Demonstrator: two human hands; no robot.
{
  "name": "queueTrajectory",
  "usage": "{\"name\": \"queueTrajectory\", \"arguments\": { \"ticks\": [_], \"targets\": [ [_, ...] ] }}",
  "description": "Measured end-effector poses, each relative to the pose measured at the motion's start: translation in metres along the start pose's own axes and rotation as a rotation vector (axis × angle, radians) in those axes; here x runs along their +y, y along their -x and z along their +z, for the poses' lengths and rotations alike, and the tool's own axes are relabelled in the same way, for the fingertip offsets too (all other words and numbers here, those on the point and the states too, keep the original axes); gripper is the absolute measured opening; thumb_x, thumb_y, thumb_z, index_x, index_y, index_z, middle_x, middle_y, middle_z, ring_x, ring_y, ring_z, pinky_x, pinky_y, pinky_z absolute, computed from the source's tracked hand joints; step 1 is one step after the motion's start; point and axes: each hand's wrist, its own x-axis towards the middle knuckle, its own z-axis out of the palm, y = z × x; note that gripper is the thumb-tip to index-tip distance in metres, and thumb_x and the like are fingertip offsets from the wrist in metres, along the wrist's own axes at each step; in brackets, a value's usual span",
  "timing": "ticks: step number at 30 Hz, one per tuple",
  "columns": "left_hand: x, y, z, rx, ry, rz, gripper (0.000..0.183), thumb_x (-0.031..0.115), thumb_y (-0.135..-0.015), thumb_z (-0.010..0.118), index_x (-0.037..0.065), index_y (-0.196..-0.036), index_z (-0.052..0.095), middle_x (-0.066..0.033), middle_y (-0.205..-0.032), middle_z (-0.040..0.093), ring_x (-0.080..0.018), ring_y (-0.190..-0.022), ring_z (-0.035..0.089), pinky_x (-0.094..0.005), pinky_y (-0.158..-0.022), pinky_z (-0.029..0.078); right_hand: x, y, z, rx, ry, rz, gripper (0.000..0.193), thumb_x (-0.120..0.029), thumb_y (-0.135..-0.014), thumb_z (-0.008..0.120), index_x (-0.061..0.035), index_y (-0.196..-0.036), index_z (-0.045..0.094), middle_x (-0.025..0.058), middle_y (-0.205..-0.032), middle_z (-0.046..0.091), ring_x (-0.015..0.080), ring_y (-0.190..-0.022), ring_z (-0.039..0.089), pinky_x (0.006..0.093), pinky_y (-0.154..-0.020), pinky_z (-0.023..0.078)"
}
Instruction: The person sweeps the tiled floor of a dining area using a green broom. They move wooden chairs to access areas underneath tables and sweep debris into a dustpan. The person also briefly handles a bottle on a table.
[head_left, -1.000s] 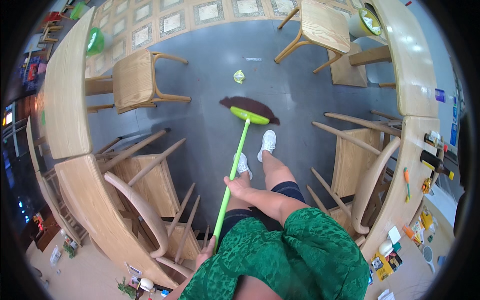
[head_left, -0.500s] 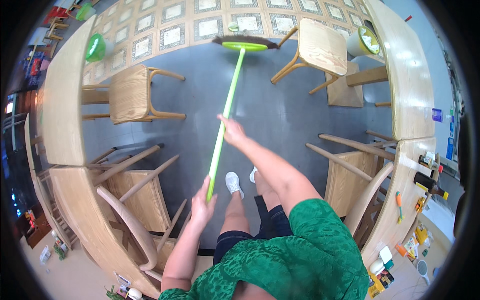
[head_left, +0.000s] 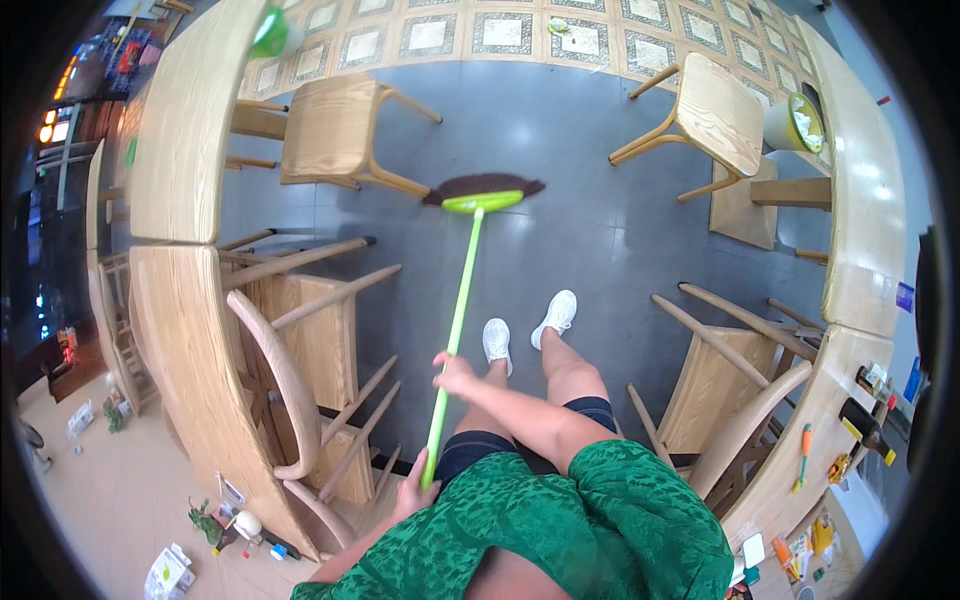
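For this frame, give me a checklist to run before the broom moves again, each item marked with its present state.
1. Right hand closed on the green handle: ok.
2. Left hand on the handle's near end: ok.
3. White shoes apart from the dark bristles: ok.
4. Bristles free of the left stool: cannot tell; their left end overlaps its leg tip in view.
5. Pale green litter at the bristles: not ok; it lies beyond, on patterned tiles.
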Motion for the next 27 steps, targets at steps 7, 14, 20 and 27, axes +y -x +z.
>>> {"name": "queueTrajectory", "arguments": {
  "ticks": [7,14,20,27],
  "targets": [
    [0.071,-0.202,-0.022,0.128,-0.071,0.35,0.068,0.001,-0.067,0.061,0.009,-0.13,0.036,-0.0231,-0.113,0.053,-0.0316,-0.102,0.055,-0.0344,-0.085,0.045,-0.05,-0.099,-0.112,0.615,-0.114,-0.09,0.041,-0.002,-0.075,0.052,-0.0124,-0.114,0.047,0.012,-0.081,0.058,0.0233,-0.069,0.059,0.0354,-0.058,0.048],
    [0.145,-0.214,-0.034,0.114,0.055,0.423,0.063,0.007,-0.068,0.06,0.011,-0.128,0.04,-0.0204,-0.106,0.057,-0.0326,-0.098,0.057,-0.036,-0.082,0.046,-0.084,-0.02,-0.146,0.555,-0.744,-0.274,0.043,-0.013,-0.086,0.04,-0.0099,-0.129,0.033,0.0081,-0.077,0.055,0.0158,-0.061,0.056,0.03,-0.042,0.045],
    [0.078,-0.109,-0.013,-0.085,0.039,0.421,0.067,0.006,-0.071,0.061,0.006,-0.132,0.032,-0.016,-0.1,0.059,-0.0242,-0.087,0.06,-0.0315,-0.076,0.047,-0.039,0.071,-0.039,0.394,-1.216,0.069,0.028,-0.006,-0.086,0.048,-0.0094,-0.112,0.039,0.0041,-0.075,0.045,0.013,-0.055,0.048,0.0278,-0.042,0.044],
    [0.044,-0.123,-0.044,0.004,0.238,0.281,0.049,0.008,-0.076,0.061,0.0,-0.122,0.044,-0.0077,-0.085,0.06,-0.0117,-0.068,0.058,-0.0258,-0.064,0.048,-0.079,0.027,-0.114,0.313,-1.38,0.008,0.023,-0.01,-0.09,0.037,-0.0216,-0.109,0.039,0.0092,-0.069,0.043,0.0189,-0.048,0.043,0.0374,-0.038,0.04]
  ]
}}
